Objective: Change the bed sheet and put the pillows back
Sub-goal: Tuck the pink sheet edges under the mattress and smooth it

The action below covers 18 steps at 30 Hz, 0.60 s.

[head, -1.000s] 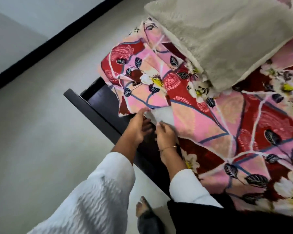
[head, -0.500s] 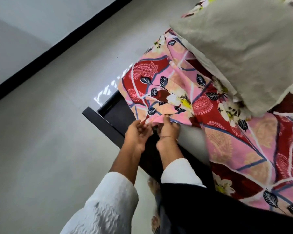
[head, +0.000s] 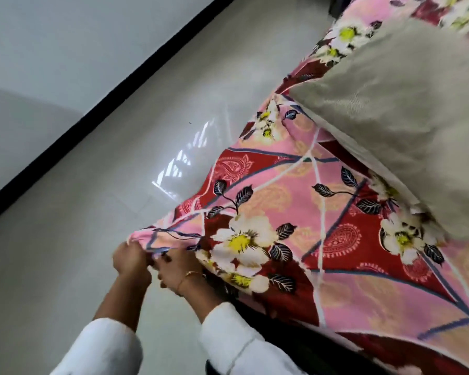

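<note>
Step in hand: fitting the sheet (head: 295,201) at the bed corner, lower centre of the frame. Left hand (head: 132,262) and right hand (head: 179,269), close together, both pinch the sheet's corner edge. The next move probably calls for a pull down and tuck under. Pillow (head: 406,117) lies upper right on the sheet. Open floor (head: 65,253) lies left.

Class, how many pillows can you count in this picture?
1. A beige pillow lies on the floral bed sheet, upper right; the frame crops it, so others may sit out of view.
</note>
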{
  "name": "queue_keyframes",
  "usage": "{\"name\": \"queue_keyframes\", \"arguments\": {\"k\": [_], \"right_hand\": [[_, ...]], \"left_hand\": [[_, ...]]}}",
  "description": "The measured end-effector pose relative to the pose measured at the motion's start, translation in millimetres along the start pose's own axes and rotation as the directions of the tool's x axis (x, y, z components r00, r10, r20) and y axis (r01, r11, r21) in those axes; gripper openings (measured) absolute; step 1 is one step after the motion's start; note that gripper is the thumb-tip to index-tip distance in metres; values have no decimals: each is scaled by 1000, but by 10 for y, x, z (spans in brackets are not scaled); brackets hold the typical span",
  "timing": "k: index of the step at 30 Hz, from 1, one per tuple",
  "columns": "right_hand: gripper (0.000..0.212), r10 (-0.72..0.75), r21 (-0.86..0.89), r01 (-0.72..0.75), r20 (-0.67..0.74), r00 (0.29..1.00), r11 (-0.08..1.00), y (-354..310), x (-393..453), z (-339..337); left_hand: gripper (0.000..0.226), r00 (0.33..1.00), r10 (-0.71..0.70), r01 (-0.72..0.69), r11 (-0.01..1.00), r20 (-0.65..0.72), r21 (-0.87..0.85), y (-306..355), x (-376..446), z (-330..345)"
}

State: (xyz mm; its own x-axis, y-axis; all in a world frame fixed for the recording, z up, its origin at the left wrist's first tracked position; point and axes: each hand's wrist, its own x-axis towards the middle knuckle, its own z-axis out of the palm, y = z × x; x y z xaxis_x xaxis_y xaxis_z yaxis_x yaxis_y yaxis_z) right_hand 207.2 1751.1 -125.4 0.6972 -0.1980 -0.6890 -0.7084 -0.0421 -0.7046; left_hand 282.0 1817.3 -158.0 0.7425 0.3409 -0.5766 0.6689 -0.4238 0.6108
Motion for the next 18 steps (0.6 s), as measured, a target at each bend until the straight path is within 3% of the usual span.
{"name": "queue_keyframes", "arguments": {"k": [1,3,5,8,10,14,18], "right_hand": [[32,4,14,-3,-87,996,1000,-26,45,-82],[28,-2,3,3,-331,943,1000,-64,115,-312],[24,21,35,-3,-522,853,999,-98,158,-548],[31,72,-1,-90,-576,814,996,-63,294,-790],[35,132,85,-103,-544,829,991,-82,344,-899],[28,150,224,-15,-599,787,975,-337,328,-1020],[25,256,371,59,-739,623,927,-912,390,-1176]], "left_hand": [[31,993,81,-69,990,-90,122,21,8,88],[30,968,228,-190,939,-105,287,167,-124,296],[38,910,409,-404,833,71,378,299,-283,482],[49,623,609,-779,542,491,316,452,-409,758],[40,470,577,-872,422,669,248,537,-442,870],[31,550,463,-793,551,695,261,1003,-501,908],[28,360,443,-867,483,821,120,1763,-517,779]]}}
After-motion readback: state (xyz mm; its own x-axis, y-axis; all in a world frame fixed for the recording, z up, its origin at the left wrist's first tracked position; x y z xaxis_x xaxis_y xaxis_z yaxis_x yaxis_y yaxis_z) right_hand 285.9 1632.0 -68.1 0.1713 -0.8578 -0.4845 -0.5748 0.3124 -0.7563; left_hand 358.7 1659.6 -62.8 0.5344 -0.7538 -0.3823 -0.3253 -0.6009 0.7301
